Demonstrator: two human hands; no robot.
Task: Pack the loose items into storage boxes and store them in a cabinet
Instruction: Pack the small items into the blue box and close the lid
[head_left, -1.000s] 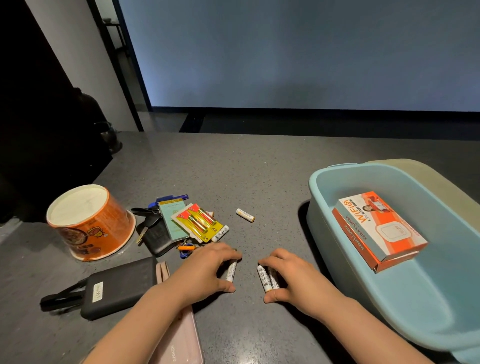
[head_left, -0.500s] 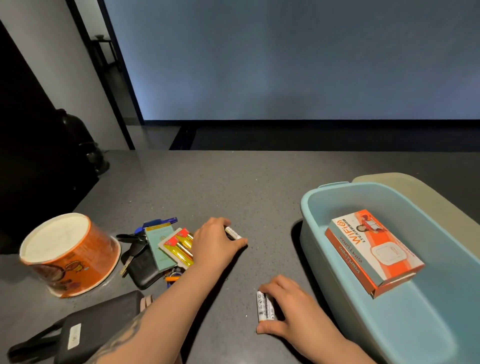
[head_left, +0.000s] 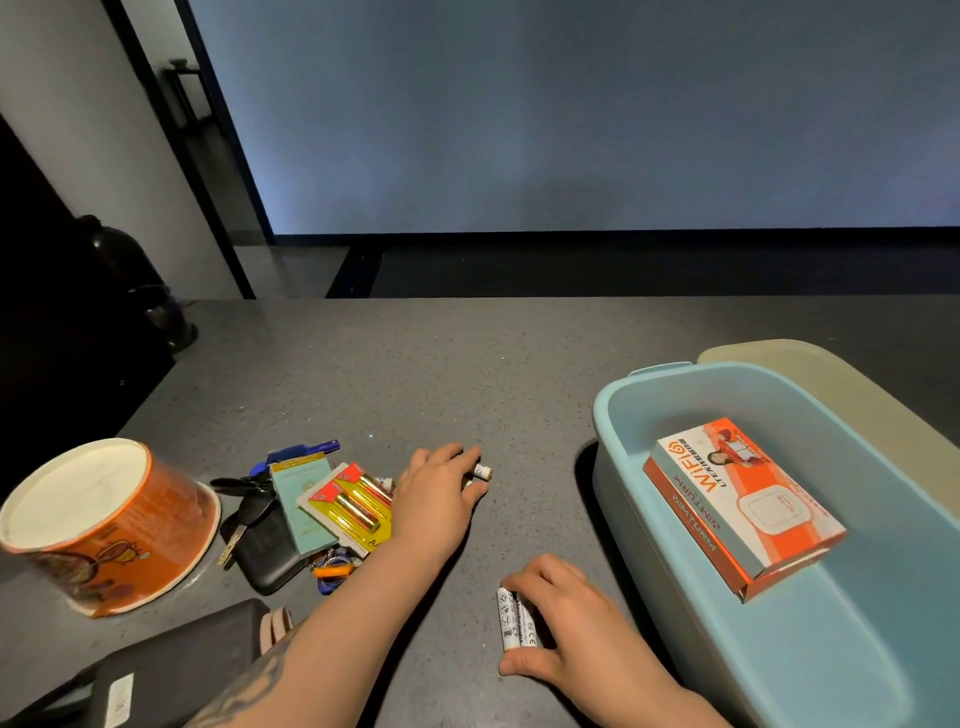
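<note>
Nearest, the right hand (head_left: 566, 629) curls over two white batteries (head_left: 514, 621) lying side by side on the grey counter (head_left: 426, 374), thumb and fingers closing around them. Farther out, the left hand (head_left: 441, 493) pinches a single battery (head_left: 482, 471) at its fingertips, just beside a yellow battery pack (head_left: 353, 504). To the right stands the blue storage box (head_left: 623, 415), holding an orange WiFi carton (head_left: 743, 504).
</note>
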